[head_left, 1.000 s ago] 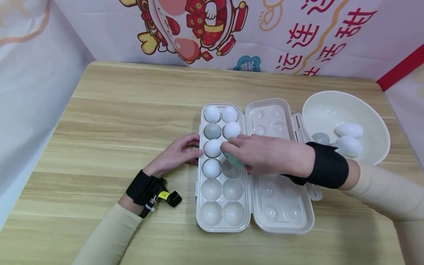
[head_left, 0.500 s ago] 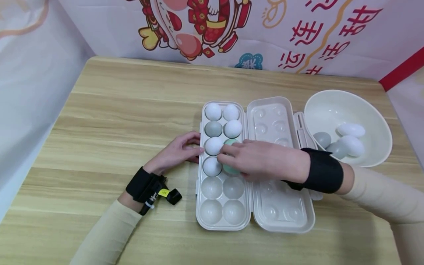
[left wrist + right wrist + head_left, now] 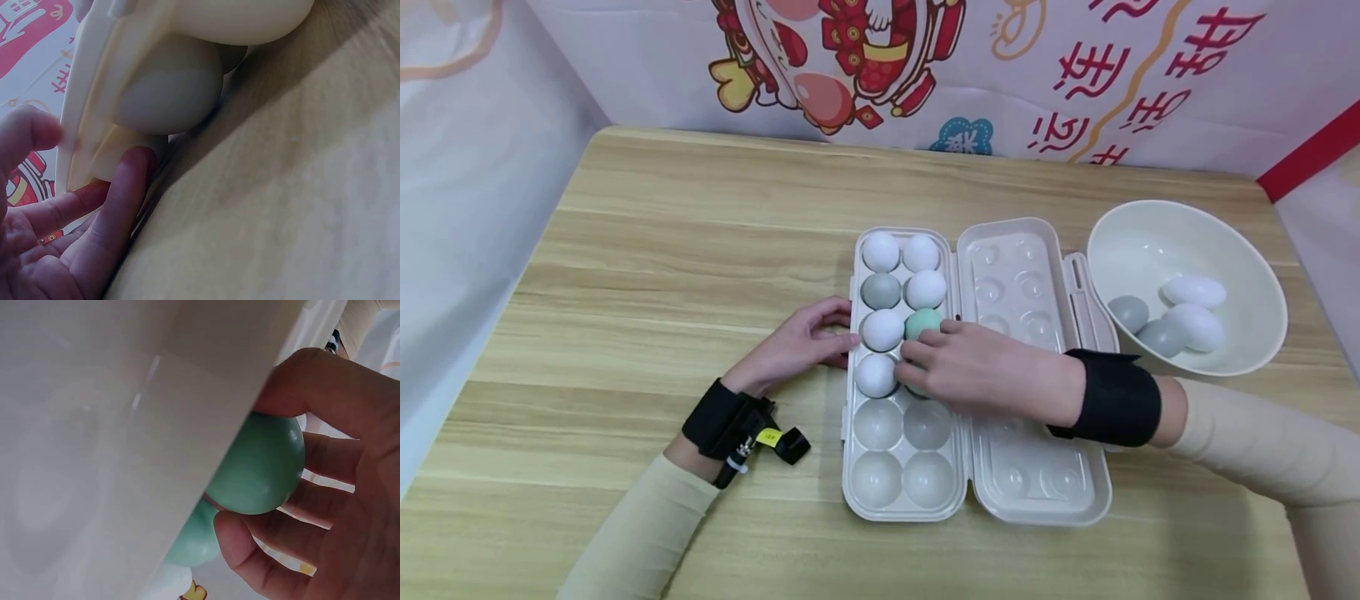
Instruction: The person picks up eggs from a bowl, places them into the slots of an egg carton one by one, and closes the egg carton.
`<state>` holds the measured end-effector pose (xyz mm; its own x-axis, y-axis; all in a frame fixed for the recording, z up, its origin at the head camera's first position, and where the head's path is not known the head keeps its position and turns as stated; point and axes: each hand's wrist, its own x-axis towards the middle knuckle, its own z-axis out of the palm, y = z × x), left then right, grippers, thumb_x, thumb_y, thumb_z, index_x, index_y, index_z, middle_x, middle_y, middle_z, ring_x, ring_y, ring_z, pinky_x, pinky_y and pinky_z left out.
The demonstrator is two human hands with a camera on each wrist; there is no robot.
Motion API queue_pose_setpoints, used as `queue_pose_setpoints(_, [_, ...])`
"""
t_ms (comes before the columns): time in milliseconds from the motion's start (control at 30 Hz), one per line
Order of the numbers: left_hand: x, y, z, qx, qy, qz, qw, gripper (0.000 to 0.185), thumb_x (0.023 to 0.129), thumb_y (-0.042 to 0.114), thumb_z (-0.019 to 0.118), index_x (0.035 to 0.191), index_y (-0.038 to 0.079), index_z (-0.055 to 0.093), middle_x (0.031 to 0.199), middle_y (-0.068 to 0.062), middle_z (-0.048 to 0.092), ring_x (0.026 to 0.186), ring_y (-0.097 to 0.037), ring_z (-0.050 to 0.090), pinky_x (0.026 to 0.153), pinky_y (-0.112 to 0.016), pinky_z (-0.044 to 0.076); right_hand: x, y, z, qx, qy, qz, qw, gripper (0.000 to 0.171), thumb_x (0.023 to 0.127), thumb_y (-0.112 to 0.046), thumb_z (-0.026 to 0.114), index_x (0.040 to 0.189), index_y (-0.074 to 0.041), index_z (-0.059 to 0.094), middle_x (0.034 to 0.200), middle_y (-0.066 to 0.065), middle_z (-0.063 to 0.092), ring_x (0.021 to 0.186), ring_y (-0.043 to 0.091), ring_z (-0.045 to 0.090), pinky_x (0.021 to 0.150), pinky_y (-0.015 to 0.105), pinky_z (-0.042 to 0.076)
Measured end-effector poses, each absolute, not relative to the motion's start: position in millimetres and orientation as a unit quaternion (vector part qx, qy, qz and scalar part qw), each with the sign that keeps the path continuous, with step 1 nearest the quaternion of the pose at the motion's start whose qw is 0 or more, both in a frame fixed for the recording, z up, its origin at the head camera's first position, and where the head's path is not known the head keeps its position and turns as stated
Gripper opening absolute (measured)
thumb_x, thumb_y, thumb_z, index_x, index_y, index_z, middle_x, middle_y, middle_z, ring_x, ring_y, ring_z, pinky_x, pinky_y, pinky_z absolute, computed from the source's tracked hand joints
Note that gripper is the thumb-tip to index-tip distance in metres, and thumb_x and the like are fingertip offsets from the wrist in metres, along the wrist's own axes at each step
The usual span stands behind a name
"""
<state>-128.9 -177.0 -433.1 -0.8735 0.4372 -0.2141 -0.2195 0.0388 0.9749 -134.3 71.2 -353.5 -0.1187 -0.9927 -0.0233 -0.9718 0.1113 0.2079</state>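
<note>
The wooden tabletop [image 3: 662, 250] carries an open egg tray [image 3: 973, 492] at center and a bowl [image 3: 1262, 283] at 3 o'clock.

Both arms are covered by long, close-fitting sleeves of a pale cream-beige knit that end just short of the wrists. The left sleeve [image 3: 632, 542] rises from the lower left of the head frame; the right sleeve [image 3: 1262, 450] comes in from the lower right edge. Each wrist carries a black band. The left wrist band [image 3: 718, 419] is narrower, with a small black device hanging off it, a short silver-ringed stub and a little yellow tag [image 3: 768, 437]. The right wrist band [image 3: 1112, 397] is a wide, plain black fabric cuff. Both hands are bare
</note>
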Motion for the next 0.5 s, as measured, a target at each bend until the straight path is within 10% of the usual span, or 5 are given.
queue_pose_setpoints(500, [-130.0, -176.6, -433.1, 0.093, 0.681, 0.687, 0.236, 0.034, 0.096, 0.001, 0.056, 0.128, -0.007, 0.047, 0.117, -0.022, 0.053, 0.093, -0.024, 0.062, 0.079, -0.04, 0.057, -133.0, 68.0, -364.7, 0.654, -0.735, -0.098, 0.15, 0.012, 0.083, -0.014, 0.064, 0.088, -0.012, 0.053, 0.08, 0.0, 0.053, 0.066, 0.018, 0.052, 0.053, 0.026, 0.041])
